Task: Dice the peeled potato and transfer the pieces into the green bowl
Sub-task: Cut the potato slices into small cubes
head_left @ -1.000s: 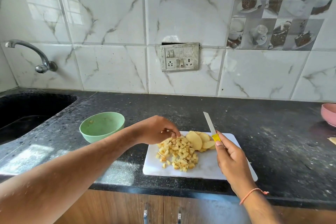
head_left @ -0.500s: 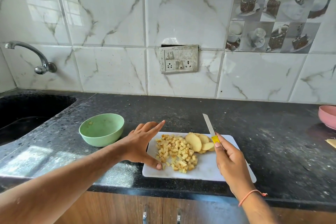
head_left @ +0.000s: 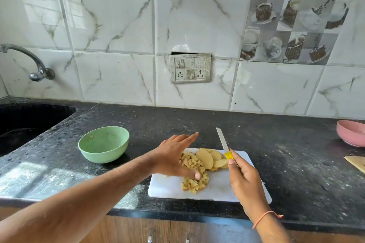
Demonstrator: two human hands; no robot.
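A white cutting board (head_left: 221, 189) lies near the counter's front edge. On it sit a heap of diced potato (head_left: 194, 180) and, behind it, several potato slices (head_left: 209, 158). My left hand (head_left: 173, 156) hovers flat over the left side of the heap, fingers straight, thumb tip down by the dice. My right hand (head_left: 244, 175) grips a yellow-handled knife (head_left: 222, 140), blade pointing up and away beside the slices. The green bowl (head_left: 103, 144) stands on the counter left of the board, holding a few small bits.
A black sink (head_left: 23, 122) with a tap (head_left: 29, 61) fills the left corner. A pink bowl (head_left: 351, 132) sits at the far right, a wooden board corner (head_left: 356, 162) below it. Black counter (head_left: 286, 154) runs between the board and those.
My left hand left the dice, opened flat at the board's left edge, then slid right over the heap. The right hand with the knife stayed put.
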